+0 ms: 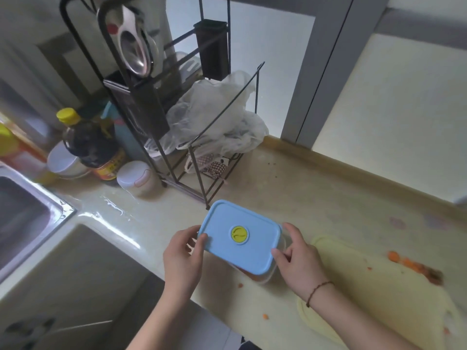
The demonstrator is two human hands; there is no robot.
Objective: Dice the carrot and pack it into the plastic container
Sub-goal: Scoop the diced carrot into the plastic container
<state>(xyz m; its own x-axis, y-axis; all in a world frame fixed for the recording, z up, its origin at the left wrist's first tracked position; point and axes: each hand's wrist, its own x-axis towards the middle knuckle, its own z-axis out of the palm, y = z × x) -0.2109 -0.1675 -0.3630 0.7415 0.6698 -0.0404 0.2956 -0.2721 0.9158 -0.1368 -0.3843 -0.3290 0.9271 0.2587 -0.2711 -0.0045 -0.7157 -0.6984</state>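
A clear plastic container (274,274) with a blue lid (240,236) and a yellow-green round valve sits tilted near the counter's front edge. Orange carrot shows through its lower wall. My left hand (183,258) grips the lid's left end, thumb on top. My right hand (298,258) grips the right end, fingers curled over the lid's corner. Carrot scraps (414,267) lie on the pale yellow cutting board (366,294) to the right. A few small carrot bits (265,317) lie on the counter.
A black wire rack (202,152) with plastic bags stands behind the container. Bottles (93,145), a white bowl (64,160) and a white jar (135,176) are at the left. A steel sink (30,213) lies far left. The counter's front edge runs just below my hands.
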